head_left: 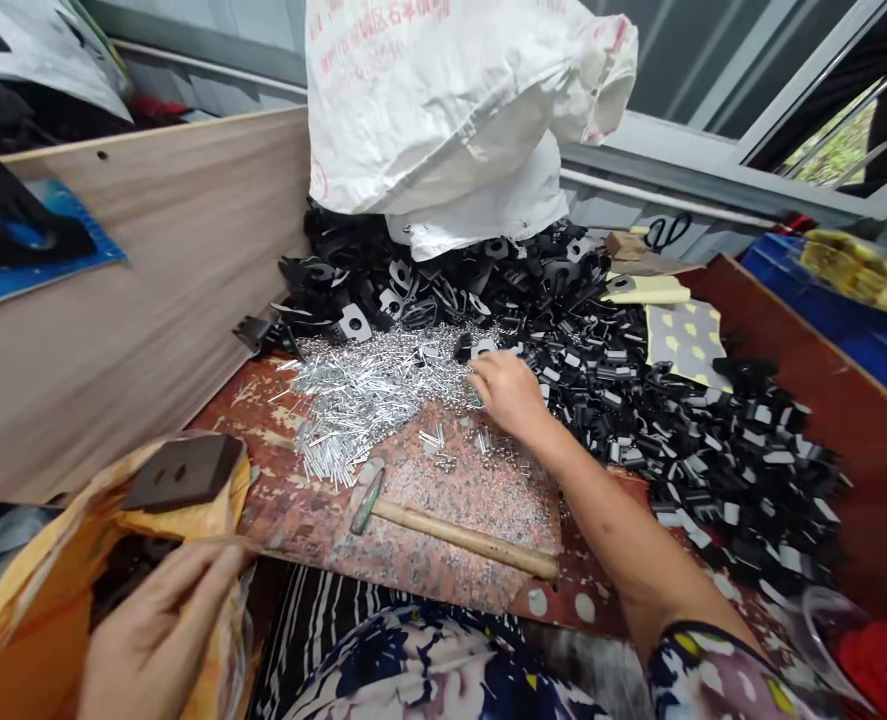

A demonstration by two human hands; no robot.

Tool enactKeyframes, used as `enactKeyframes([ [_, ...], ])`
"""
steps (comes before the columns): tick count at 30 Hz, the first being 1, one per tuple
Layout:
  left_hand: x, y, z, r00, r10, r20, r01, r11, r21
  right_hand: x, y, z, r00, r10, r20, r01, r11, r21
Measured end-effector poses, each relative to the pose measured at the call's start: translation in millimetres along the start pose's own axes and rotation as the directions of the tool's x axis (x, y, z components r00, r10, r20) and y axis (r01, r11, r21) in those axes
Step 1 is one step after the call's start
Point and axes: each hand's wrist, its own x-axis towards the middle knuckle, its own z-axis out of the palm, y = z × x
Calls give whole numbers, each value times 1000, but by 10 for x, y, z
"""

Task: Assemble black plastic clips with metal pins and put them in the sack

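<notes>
My right hand (pixel 510 395) reaches over the worktable with its fingers curled together at the edge of the nail pile (pixel 360 390). A black plastic part with a grey face (pixel 483 348) lies right by its fingertips; I cannot tell whether they grip anything. My left hand (pixel 162 625) is low at the left, over an open yellow sack (pixel 30 610). Its thumb and forefinger are pinched near the sack's rim, and what they hold is hidden. A dark brown block (pixel 183 472) rests on the sack's edge. A hammer (pixel 458 537) lies on a worn metal-flecked slab (pixel 443 580).
Black plastic parts (pixel 683 440) cover the table's right side and heap up at the back under a white woven bag (pixel 443 110). A wooden board (pixel 150 250) walls off the left. Scissors (pixel 668 232) and a patterned cloth (pixel 684 342) lie back right.
</notes>
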Motion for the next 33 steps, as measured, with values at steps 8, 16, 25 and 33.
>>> enactKeyframes([
  [8, 279, 578, 761, 864, -276, 421, 440, 821, -364, 495, 252, 125, 993, 82, 81, -68, 983, -168],
  [16, 322, 808, 1090, 644, -287, 709, 737, 482, -475, -887, -665, 84, 751, -631, -196, 653, 754, 72],
  [25, 185, 839, 1162, 674, -310, 670, 727, 438, -529, -599, 766, -194, 984, 153, -91, -163, 980, -117],
  [33, 126, 716, 1118, 681, -418, 601, 689, 645, -332, -575, 916, -6, 992, 101, -73, -117, 958, -262],
])
